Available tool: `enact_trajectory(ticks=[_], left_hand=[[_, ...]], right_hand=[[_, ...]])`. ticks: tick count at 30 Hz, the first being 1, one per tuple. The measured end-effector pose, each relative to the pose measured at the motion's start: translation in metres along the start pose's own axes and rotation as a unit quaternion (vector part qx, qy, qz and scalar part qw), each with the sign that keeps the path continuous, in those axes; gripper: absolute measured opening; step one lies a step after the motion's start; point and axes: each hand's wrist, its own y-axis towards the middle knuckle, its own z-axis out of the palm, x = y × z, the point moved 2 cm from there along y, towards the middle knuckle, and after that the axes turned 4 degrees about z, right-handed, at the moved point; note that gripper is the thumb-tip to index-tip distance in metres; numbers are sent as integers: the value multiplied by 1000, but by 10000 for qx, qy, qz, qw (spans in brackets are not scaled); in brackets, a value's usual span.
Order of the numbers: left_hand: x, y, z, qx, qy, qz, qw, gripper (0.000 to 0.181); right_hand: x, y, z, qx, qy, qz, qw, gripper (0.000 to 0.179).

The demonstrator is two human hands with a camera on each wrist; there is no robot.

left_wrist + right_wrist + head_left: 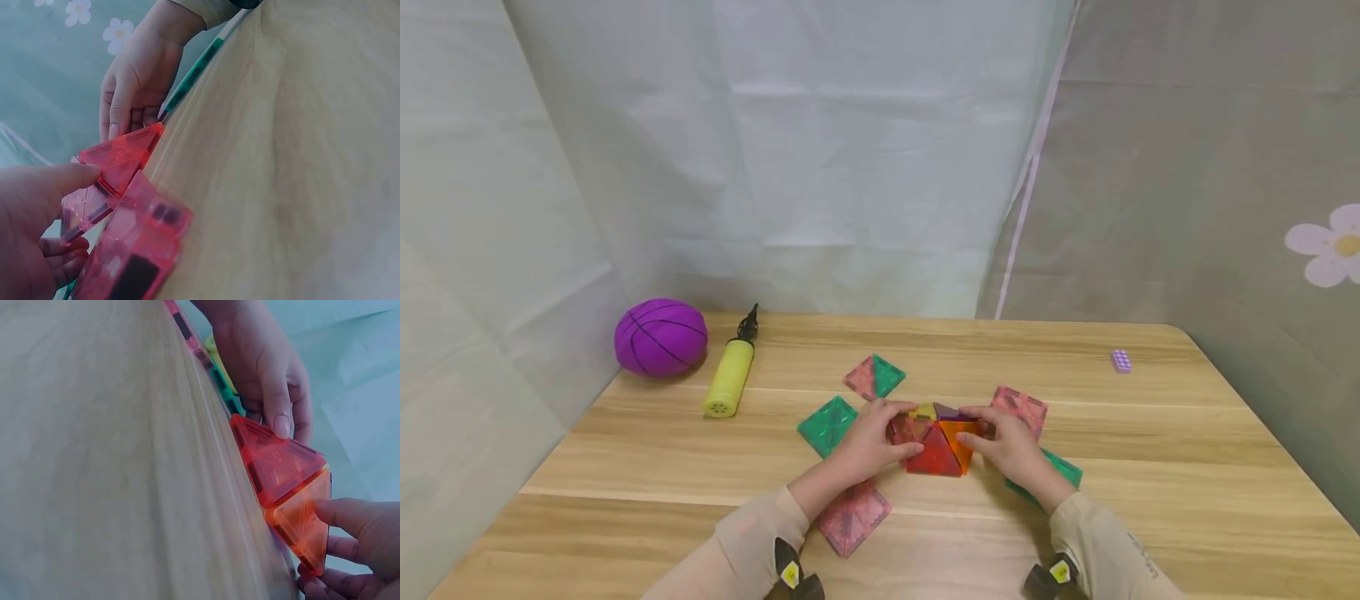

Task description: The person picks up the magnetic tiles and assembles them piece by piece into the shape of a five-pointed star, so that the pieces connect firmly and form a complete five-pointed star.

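A low pyramid of translucent triangular tiles is located near the middle of the wooden surface, between the two hands. Its red tile faces the person, and its orange tile is on the right; yellow and purple tiles are seen at the back. The left hand grasps the left side of the pyramid, with the thumb in front. The right hand grasps the other side, its thumb pressed on the orange tile.

Around them, more tiles lie flat: a green pair beside the left hand, a pink-and-green pair behind it, a pink group close to the left wrist, a pink square behind the right hand, and a green piece partly covered by the right forearm. Farther to the left are a purple ball and a yellow-green hand pump; at the far right, a small purple block.
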Motion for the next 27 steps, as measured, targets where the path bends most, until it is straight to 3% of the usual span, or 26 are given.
enact_trajectory(ticks=[6,19,27], left_hand=[[1,0,1,-85,145,1,9999,54],[0,1,1,-158,257,6,9995,49],[-4,1,-3,-218,391,126,9989,48]], right_hand=[[0,1,3,-51,10,-388,9992,34],[-1,0,3,-84,51,-405,9991,32],[5,-1,0,-166,-354,-644,9972,32]])
